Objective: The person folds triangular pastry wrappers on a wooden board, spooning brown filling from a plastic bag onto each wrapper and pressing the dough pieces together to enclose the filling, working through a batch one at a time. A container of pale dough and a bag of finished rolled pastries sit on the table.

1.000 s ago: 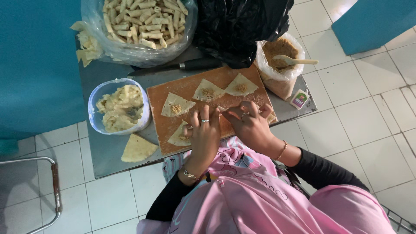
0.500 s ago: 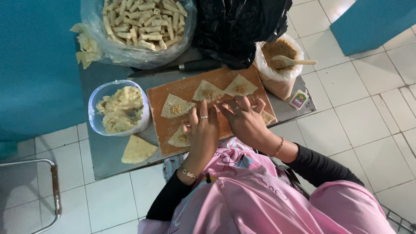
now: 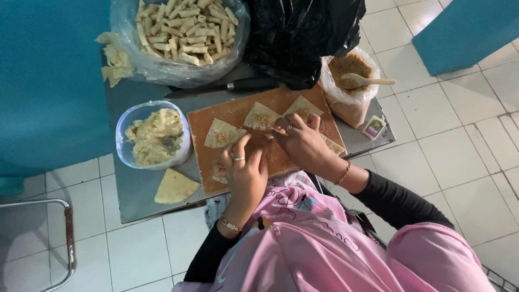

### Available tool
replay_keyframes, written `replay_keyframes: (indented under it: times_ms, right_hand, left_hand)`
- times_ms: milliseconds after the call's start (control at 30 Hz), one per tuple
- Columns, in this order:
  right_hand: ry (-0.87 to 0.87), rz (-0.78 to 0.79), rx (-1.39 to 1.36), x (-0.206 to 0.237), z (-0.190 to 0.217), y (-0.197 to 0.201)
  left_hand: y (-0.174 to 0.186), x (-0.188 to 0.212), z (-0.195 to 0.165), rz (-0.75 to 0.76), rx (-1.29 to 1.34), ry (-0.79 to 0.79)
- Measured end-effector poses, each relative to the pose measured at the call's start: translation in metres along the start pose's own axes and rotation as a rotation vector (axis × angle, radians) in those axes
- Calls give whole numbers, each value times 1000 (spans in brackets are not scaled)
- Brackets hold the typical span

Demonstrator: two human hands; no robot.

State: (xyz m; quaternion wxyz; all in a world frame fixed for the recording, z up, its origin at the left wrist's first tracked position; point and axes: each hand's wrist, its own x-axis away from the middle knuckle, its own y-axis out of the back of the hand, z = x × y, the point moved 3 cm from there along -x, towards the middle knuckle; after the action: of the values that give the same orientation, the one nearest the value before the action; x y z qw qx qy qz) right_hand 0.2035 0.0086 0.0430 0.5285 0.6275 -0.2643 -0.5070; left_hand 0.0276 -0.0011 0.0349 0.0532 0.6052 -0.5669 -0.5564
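Observation:
A wooden cutting board (image 3: 238,108) lies on a small metal table (image 3: 135,192). Three triangular pastry wrappers with filling, one on the left (image 3: 221,134), one in the middle (image 3: 261,116) and one on the right (image 3: 303,107), lie across its far half. My left hand (image 3: 244,170), a ring on one finger, and my right hand (image 3: 303,143) meet over the board's near half. Both pinch a pastry wrapper (image 3: 219,179) that is mostly hidden beneath them.
A clear bowl of pale mash (image 3: 154,136) and a stack of wrappers (image 3: 173,186) sit left of the board. Behind are a bag of rolled pastries (image 3: 184,27), a knife (image 3: 238,85), a black bag (image 3: 303,32), and a bag of brown filling with a spoon (image 3: 351,81). A small packet (image 3: 374,127) lies at the right edge.
My fingers have shifted slightly on the wrapper, and my left hand has drawn a little nearer to me. Everything else on the table is where it was.

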Motion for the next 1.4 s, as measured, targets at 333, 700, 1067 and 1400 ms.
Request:
replay_keyframes:
  times_ms: [333, 700, 1067, 1400]
  right_hand:
    - [111, -17, -10, -39, -6, 30]
    - [138, -242, 17, -119, -7, 76]
    - [-295, -126, -184, 56, -44, 106]
    - [-618, -159, -198, 110, -26, 69]
  left_hand:
    - [8, -1, 0, -59, 85, 18]
    - [5, -3, -18, -39, 239, -10]
    - [-35, 11, -45, 75, 71, -64]
    - [-37, 5, -61, 199, 115, -123]
